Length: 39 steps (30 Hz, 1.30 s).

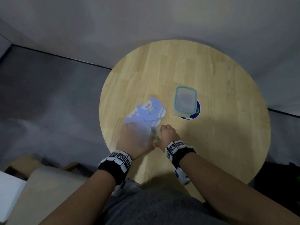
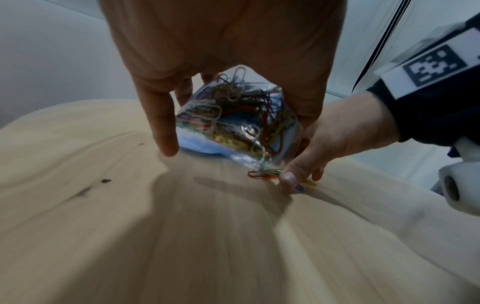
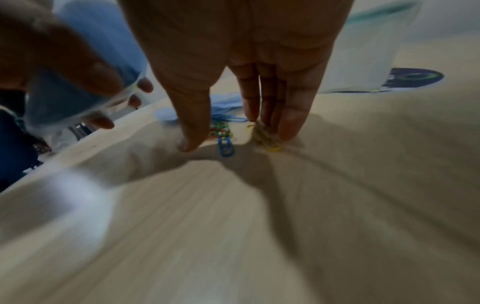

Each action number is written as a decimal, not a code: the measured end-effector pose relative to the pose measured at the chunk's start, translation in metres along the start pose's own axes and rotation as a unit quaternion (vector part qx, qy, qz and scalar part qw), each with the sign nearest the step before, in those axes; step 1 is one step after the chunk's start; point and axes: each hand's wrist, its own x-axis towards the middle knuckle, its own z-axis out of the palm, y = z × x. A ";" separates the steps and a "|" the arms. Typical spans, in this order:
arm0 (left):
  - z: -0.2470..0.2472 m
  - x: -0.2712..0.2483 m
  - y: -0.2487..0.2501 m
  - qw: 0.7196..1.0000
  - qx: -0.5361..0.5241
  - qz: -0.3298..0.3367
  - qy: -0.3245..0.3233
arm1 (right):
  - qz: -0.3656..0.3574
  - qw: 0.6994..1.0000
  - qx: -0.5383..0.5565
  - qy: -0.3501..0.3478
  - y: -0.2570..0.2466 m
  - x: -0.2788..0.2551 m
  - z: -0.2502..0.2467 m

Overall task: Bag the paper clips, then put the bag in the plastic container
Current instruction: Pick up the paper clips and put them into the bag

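A clear bag with a blue printed top [image 1: 144, 111] is gripped by my left hand [image 1: 134, 138] near the table's front left. In the left wrist view the bag [image 2: 233, 119] bulges with several coloured paper clips. Just to its right, my right hand [image 1: 167, 133] reaches down to the table. Its straight fingers [image 3: 288, 123] touch yellow paper clips [image 3: 265, 140], and its thumb [image 3: 189, 142] stands apart with a blue clip [image 3: 226, 147] in the gap. A few loose clips [image 2: 265, 174] lie by the bag's lower corner. The clear plastic container [image 1: 175, 101] with a teal rim stands open behind my right hand.
The round wooden table [image 1: 227, 127] stands against a pale wall. A dark blue round sticker [image 1: 197, 111] shows under the container. A beige seat [image 1: 48, 192] sits off the table's lower left, over grey floor.
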 end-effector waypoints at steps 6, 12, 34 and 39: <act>0.003 0.000 0.000 1.000 -0.007 -0.008 -0.017 | -0.021 0.999 -0.036 0.017 -0.006 -0.001 0.011; 0.008 0.001 -0.003 0.999 -0.006 -0.020 -0.030 | -0.012 1.000 -0.007 0.014 0.010 -0.009 0.009; 0.024 0.008 0.000 0.999 0.019 0.014 -0.036 | -0.012 0.997 0.054 0.052 0.033 -0.020 0.019; 0.028 0.010 -0.003 0.999 0.027 0.021 -0.040 | -0.001 0.998 0.048 0.031 0.034 -0.018 0.018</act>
